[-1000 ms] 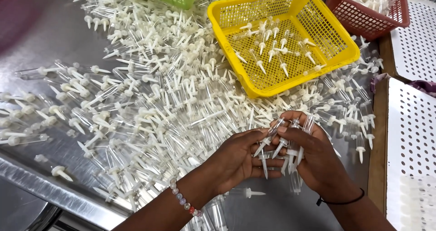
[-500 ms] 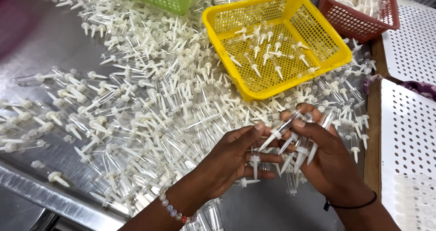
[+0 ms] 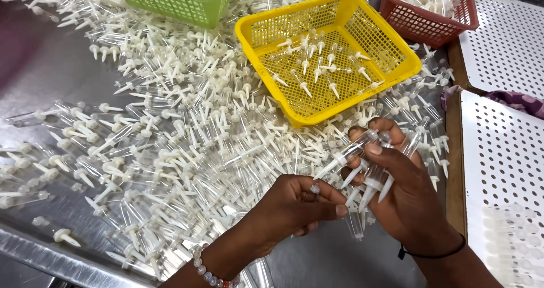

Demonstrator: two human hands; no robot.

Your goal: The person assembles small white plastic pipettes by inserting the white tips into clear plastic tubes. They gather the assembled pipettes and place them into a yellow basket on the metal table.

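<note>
My right hand (image 3: 405, 194) grips a bunch of clear plastic tubes with white pointed caps (image 3: 368, 166), fanned out between thumb and fingers. My left hand (image 3: 294, 208) is just left of it, fingers curled, fingertips touching the lower ends of that bunch. Both hands hover over a metal table (image 3: 45, 73) covered by a big heap of the same small white-capped tubes (image 3: 187, 129). A yellow mesh basket (image 3: 391, 50) with several of these parts lies just beyond the hands.
A green basket (image 3: 175, 2) stands at the back, a red basket (image 3: 436, 19) full of white parts at the back right. White perforated trays (image 3: 501, 152) lie along the right side. The table's front edge (image 3: 51, 254) runs at lower left.
Both hands have lifted slightly and come together; the right hand now holds the gathered tubes up in a tighter bunch. The view has shifted down and closer.
</note>
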